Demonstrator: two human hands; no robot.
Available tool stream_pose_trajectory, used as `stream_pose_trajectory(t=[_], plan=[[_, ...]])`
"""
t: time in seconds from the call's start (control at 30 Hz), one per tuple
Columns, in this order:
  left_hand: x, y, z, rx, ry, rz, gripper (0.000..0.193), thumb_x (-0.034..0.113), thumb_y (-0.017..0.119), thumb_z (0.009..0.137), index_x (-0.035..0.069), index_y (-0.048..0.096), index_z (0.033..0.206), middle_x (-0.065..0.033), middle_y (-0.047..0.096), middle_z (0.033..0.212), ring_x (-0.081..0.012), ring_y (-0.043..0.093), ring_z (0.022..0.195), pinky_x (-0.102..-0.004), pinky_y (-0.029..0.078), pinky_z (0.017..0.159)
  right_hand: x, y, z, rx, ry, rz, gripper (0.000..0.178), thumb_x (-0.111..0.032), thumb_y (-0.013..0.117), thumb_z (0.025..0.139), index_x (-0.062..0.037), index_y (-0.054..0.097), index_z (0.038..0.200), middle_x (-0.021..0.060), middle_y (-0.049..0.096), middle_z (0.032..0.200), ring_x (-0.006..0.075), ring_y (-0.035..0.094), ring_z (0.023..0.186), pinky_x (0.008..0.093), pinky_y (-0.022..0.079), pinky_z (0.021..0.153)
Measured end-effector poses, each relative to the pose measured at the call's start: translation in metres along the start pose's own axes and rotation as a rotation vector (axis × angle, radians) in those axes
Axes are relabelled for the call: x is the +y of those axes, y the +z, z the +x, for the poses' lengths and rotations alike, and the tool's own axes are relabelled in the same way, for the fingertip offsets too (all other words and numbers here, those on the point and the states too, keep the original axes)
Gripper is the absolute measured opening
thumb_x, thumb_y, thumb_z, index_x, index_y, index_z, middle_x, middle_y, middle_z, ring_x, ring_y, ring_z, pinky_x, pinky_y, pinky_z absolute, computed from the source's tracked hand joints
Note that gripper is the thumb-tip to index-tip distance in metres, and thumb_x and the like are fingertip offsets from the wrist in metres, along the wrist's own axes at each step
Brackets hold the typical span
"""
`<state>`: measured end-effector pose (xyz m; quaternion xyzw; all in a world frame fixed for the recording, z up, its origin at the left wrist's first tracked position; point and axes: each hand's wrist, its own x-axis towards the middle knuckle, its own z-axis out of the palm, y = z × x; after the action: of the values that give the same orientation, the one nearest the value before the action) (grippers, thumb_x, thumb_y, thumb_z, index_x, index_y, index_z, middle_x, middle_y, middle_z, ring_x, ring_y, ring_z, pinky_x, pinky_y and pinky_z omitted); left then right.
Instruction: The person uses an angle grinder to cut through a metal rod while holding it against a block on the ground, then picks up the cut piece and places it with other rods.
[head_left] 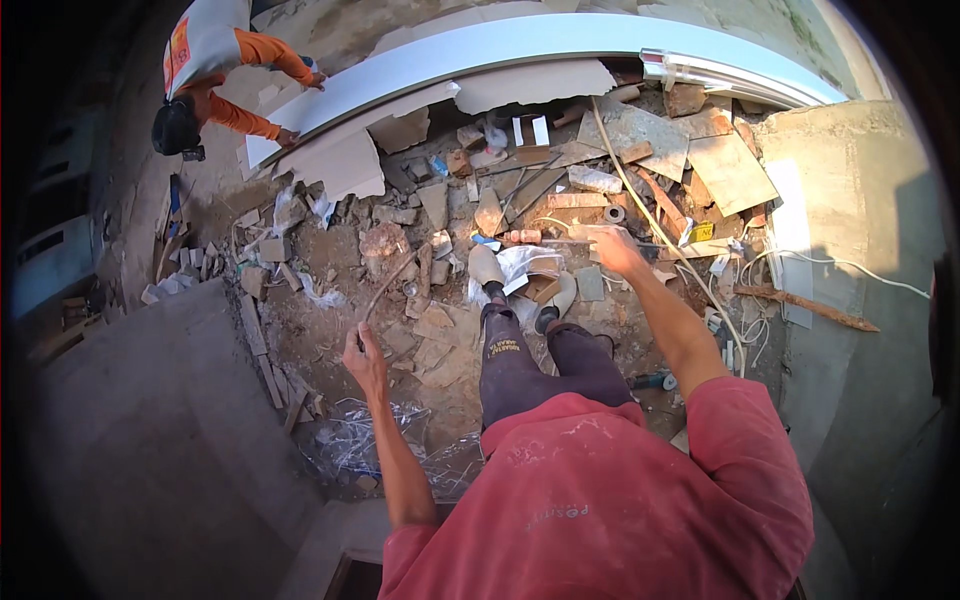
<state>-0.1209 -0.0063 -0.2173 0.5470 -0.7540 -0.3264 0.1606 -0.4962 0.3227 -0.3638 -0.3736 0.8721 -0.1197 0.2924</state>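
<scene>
My left hand (366,362) is closed, with a thin, bent brown stick (390,285) rising from its fingertips over the rubble. Out in front to the right, my right hand (612,248) has its fingers drawn together and pointing left. A thin pale strand and a slim rod show around its fingertips; what it grips is too small to make out. Below the fingers lie crumpled white plastic (522,262) and an open piece of cardboard (543,290), between my two shoes. A small reddish piece (523,237) lies just left of the right fingertips.
Broken bricks, tiles and boards (732,175) cover the ground. A long white panel (470,45) spans the far side; a co-worker (215,70) rests both hands on its left end. A teal power tool (655,381) lies by my right leg. A white cable (850,264) trails right.
</scene>
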Motion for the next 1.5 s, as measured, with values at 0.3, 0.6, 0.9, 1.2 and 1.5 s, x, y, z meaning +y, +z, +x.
stream_pose_trajectory(t=[0.3, 0.6, 0.9, 1.2, 1.5], plan=[[-0.136, 0.107, -0.011, -0.09, -0.459, -0.37, 0.033, 0.033, 0.049, 0.1, 0.003, 0.056, 0.088, 0.0066, 0.037, 0.066, -0.0035, 0.033, 0.061, -0.0228, 0.027, 0.055, 0.019, 0.175, 0.147, -0.174, 0.036, -0.11, 0.02, -0.007, 0.059, 0.081, -0.0069, 0.07, 0.097, 0.0209, 0.063, 0.105, 0.0361, 0.058, 0.105, 0.047, 0.042, 0.092], [-0.131, 0.261, -0.006, 0.19, -0.874, -0.876, 0.031, 0.038, 0.05, 0.099, 0.009, 0.048, 0.089, 0.0069, 0.027, 0.06, -0.0051, 0.022, 0.05, -0.0217, 0.023, 0.049, 0.081, 0.248, 0.248, -0.037, -0.025, -0.263, 0.04, -0.002, 0.065, 0.075, -0.0013, 0.058, 0.114, 0.0149, 0.056, 0.125, 0.0316, 0.054, 0.114, 0.0468, 0.041, 0.097], [-0.143, 0.316, -0.006, 0.073, -1.017, -0.843, 0.035, 0.042, 0.048, 0.099, 0.01, 0.048, 0.087, 0.0081, 0.023, 0.056, -0.0038, 0.021, 0.049, -0.0228, 0.019, 0.048, 0.093, 0.303, 0.36, 0.007, -0.187, -0.363, 0.03, -0.001, 0.054, 0.08, -0.0022, 0.06, 0.109, 0.0123, 0.061, 0.11, 0.0303, 0.055, 0.109, 0.0424, 0.043, 0.094], [-0.132, 0.326, -0.007, 0.244, -1.019, -0.823, 0.036, 0.038, 0.048, 0.1, 0.005, 0.047, 0.086, 0.0064, 0.025, 0.055, -0.0035, 0.022, 0.049, -0.0216, 0.021, 0.046, 0.12, 0.334, 0.392, -0.247, -0.667, -0.474, 0.03, -0.013, 0.059, 0.077, -0.0088, 0.064, 0.106, 0.0059, 0.063, 0.099, 0.0209, 0.055, 0.103, 0.0362, 0.04, 0.089], [-0.123, 0.352, -0.019, 0.22, -1.195, -0.935, 0.035, 0.042, 0.053, 0.097, 0.008, 0.05, 0.091, 0.0065, 0.026, 0.059, -0.0043, 0.023, 0.051, -0.0227, 0.021, 0.05, 0.118, 0.349, 0.47, 0.131, -0.325, -0.419, 0.029, -0.018, 0.061, 0.085, -0.0076, 0.063, 0.112, 0.0114, 0.06, 0.112, 0.0279, 0.053, 0.108, 0.0389, 0.041, 0.09]])
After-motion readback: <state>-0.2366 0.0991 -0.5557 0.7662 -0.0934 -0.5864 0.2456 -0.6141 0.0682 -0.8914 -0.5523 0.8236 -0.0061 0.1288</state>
